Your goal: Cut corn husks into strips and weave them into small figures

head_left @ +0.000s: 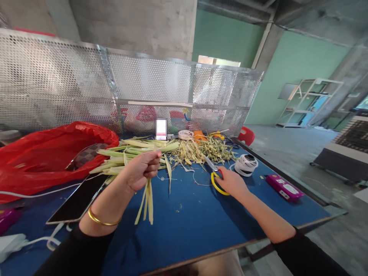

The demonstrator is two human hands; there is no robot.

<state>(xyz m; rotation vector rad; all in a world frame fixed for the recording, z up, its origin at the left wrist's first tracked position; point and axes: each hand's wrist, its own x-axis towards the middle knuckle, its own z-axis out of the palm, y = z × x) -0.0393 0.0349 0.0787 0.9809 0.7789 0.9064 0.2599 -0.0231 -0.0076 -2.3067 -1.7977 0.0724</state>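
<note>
My left hand (145, 166) is closed in a fist around a few pale dried leaf strips (148, 203), which look like corn husk. Their ends hang below the fist over the blue table. At the right, my right hand (232, 182) grips scissors (217, 184) by their yellow and red handles, with the blades pointing away towards the plant pile. Behind my left hand lies a heap of long pale green husks (115, 161). Shorter dry scraps (212, 149) are piled to its right. Some fingers of my right hand are hidden behind the handles.
A spool of white cord (246, 165) and a magenta pack (284, 188) are on the right of the blue table (184, 230). On the left are a red plastic bag (57, 153), a dark tablet (77, 199) and a white cable. A perforated metal panel (152, 80) rises behind.
</note>
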